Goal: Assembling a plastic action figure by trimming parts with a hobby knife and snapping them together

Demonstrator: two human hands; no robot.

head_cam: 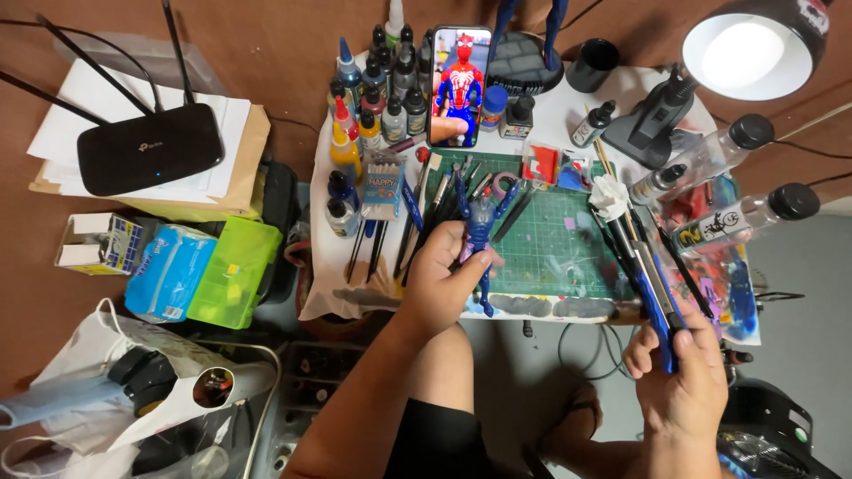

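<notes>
two hands are busy: your left hand (441,282) is clamped on a blue figure (480,232) over the green cutting mat (568,248)'s near left edge; your right hand (683,372), nearer and right, grips a blue utility knife (657,293).

1. The blue figure (480,238) is a small toy man in dark blue, arms raised in a V and legs hanging down; it is held upright over the near edge of the green mat, gripped at its middle by the left hand
2. The blue knife (658,300) is a long utility cutter with a blue and black body, held in the right hand, its tip pointing away towards the table
</notes>
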